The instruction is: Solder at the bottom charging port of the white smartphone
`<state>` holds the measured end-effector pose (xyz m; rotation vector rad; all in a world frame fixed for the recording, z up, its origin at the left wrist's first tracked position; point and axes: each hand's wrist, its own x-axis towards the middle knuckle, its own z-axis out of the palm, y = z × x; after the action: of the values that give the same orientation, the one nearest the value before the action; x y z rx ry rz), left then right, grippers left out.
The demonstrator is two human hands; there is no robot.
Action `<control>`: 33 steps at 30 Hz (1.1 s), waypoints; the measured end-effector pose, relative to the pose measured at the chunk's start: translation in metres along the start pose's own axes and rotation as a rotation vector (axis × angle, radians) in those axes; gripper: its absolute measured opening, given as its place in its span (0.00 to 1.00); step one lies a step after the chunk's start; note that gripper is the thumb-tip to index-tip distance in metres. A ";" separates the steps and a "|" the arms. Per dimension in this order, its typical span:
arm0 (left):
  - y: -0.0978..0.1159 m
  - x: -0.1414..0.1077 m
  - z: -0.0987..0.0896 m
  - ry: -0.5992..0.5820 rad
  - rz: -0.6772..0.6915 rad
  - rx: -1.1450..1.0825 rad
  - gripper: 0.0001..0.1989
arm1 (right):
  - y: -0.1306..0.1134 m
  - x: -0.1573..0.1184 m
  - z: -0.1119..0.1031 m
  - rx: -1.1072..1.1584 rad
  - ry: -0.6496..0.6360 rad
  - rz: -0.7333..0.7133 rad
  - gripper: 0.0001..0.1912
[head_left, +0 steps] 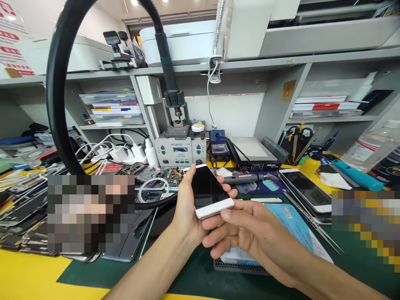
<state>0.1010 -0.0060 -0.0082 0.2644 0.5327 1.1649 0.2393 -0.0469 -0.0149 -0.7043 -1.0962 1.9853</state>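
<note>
A white smartphone (212, 187) with a dark screen rests tilted in my left hand (184, 208), its screen facing up. My left thumb lies along the near left edge, and the fingertips wrap round the right edge. At the lower right corner of the phone is my right hand (250, 233), its thumb at the bottom edge and the other fingers stretched out and apart beneath it. Whether those fingers touch the phone's underside is hidden. Below the hands lie a blue packet (284, 216) and a green mat (187, 281).
Behind the phone stands a hot air station (181, 150) with a thick black hose (58, 83) arching overhead. Right of it sits a flat heating plate (254, 154). Metal tweezers (312, 223) and another white phone (308, 189) lie at right. Phone parts (28, 233) crowd the left.
</note>
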 end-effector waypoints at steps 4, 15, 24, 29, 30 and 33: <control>0.003 -0.002 0.002 0.023 0.001 0.033 0.25 | 0.004 0.005 0.000 0.035 -0.004 -0.011 0.17; 0.007 -0.004 0.010 0.249 0.178 0.215 0.21 | -0.009 0.013 -0.017 -0.164 -0.169 0.185 0.27; 0.012 -0.005 0.011 0.262 0.261 0.184 0.17 | -0.123 -0.010 -0.123 -1.612 0.545 -0.001 0.14; 0.013 -0.003 0.010 0.265 0.239 0.134 0.16 | -0.108 0.022 -0.130 -1.927 0.289 0.145 0.16; 0.014 -0.003 0.011 0.270 0.244 0.126 0.16 | -0.105 0.026 -0.129 -1.972 0.261 0.165 0.17; 0.018 -0.005 0.013 0.283 0.276 0.097 0.14 | -0.103 0.032 -0.127 -2.083 0.216 0.195 0.17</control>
<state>0.0922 -0.0027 0.0128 0.2635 0.8217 1.4575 0.3514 0.0737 0.0098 -1.8545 -2.7188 0.0737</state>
